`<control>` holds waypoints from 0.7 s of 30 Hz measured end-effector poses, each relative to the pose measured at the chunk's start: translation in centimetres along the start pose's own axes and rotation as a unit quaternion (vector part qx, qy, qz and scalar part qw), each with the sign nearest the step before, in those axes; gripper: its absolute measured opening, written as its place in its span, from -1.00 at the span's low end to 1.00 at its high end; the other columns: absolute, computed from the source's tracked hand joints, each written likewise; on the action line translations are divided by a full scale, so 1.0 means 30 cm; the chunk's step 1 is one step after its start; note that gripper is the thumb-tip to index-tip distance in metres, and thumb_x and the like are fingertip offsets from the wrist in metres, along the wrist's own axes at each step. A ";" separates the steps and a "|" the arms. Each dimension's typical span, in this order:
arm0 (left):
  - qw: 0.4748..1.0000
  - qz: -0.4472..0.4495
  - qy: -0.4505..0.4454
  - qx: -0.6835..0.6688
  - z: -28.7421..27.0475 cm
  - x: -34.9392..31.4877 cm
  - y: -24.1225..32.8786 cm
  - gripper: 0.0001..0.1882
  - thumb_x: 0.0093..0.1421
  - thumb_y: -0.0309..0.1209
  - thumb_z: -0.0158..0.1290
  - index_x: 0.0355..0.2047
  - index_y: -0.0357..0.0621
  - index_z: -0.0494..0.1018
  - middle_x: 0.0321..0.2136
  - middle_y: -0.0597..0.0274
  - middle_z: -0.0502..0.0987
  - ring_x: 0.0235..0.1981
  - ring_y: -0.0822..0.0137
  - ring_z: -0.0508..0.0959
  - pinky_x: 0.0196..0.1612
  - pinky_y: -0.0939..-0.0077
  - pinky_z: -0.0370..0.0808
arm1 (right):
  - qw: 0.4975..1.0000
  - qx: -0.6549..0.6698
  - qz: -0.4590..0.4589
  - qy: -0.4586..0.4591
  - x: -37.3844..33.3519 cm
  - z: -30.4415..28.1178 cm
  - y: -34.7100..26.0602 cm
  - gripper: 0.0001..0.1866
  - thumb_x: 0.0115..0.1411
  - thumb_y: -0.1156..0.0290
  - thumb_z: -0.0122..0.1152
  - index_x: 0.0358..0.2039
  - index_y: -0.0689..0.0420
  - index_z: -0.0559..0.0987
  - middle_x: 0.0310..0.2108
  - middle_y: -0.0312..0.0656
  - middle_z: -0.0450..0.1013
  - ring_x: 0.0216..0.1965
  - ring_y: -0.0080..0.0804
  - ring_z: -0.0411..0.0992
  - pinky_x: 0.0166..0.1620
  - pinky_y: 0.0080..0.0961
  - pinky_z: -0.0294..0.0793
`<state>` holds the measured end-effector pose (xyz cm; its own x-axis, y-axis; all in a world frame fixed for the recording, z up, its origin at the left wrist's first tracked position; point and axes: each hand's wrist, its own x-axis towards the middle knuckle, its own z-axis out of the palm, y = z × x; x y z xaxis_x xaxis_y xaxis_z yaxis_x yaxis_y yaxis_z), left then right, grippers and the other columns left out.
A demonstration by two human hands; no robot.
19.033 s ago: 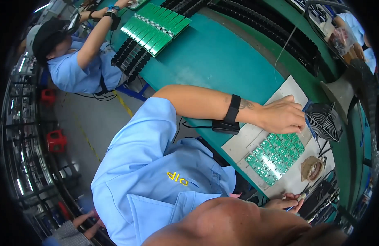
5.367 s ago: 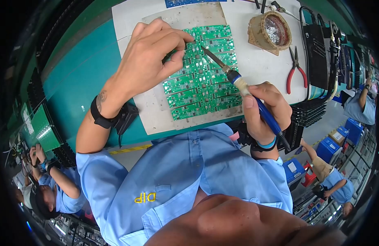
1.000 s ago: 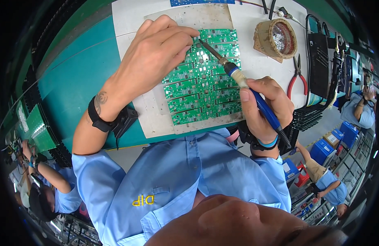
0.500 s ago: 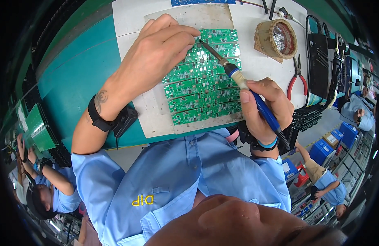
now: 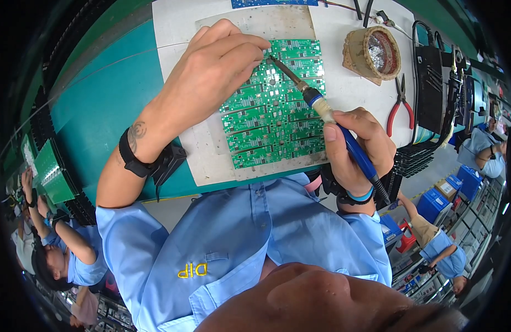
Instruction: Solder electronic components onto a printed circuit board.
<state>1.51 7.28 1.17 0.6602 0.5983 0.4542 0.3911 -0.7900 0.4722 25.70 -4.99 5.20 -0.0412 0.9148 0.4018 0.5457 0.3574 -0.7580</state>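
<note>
A green circuit board panel (image 5: pixel 275 119), made of several joined boards, lies on a stained pale sheet. Over its upper left part, my left hand (image 5: pixel 222 63) is pinched on a thin solder wire (image 5: pixel 172 45) that trails off to the left; the wire's end at the fingertips is hard to see. My right hand (image 5: pixel 360 146) grips a blue soldering iron (image 5: pixel 355 152) like a pen. The iron's dark tip touches, or nearly touches, the panel close to the left fingertips. My left hand and forearm hide the panel's upper left corner.
Right of the panel stands a round pot (image 5: pixel 371 52) with silvery bits inside. Red-handled pliers (image 5: pixel 400 108) lie beyond it, beside a dark rack (image 5: pixel 432 77) with cables. A blue board (image 5: pixel 272 2) shows at the far edge. Co-workers sit or stand at both sides.
Both my hands, the iron and the panel stay almost exactly where they were. The co-worker at the left has shifted arms and head slightly; people at the right have moved a little.
</note>
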 end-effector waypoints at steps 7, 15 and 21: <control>1.000 0.001 0.008 0.005 -0.001 0.004 0.000 -0.78 0.03 -0.61 0.29 -0.29 -0.21 0.56 -0.15 0.27 0.67 -0.20 0.23 0.56 -0.09 0.34 0.48 | 1.000 0.001 0.003 0.001 -0.007 -0.018 -0.004 -0.72 0.08 0.63 0.49 -0.20 0.30 0.60 -0.45 -0.02 0.58 -0.48 -0.31 0.59 -0.40 -0.53 0.52; 0.986 -0.016 0.109 0.125 -0.050 0.012 0.013 -0.84 0.10 -0.61 0.27 -0.29 -0.23 0.55 -0.23 0.21 0.67 -0.27 0.18 0.59 -0.16 0.30 0.52 | 0.993 -0.013 0.045 0.104 -0.119 -0.086 0.051 -0.81 0.30 0.53 0.24 -0.13 0.36 0.56 -0.22 0.00 0.53 -0.37 -0.38 0.50 -0.19 -0.49 0.49; 0.984 -0.137 0.107 -0.027 -0.024 0.000 0.024 -0.86 0.15 -0.62 0.24 -0.30 -0.29 0.50 -0.32 0.14 0.60 -0.25 0.14 0.58 -0.21 0.28 0.53 | 0.975 -0.161 0.107 0.108 -0.117 -0.124 0.104 -0.71 0.38 0.38 0.15 -0.01 0.33 0.55 -0.08 -0.02 0.45 -0.30 -0.39 0.47 -0.12 -0.41 0.48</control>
<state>1.33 6.81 2.07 0.3817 0.8068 0.4510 0.4972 -0.5905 0.6357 30.67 -7.79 3.32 0.2612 0.8886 0.3769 0.7585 0.0525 -0.6495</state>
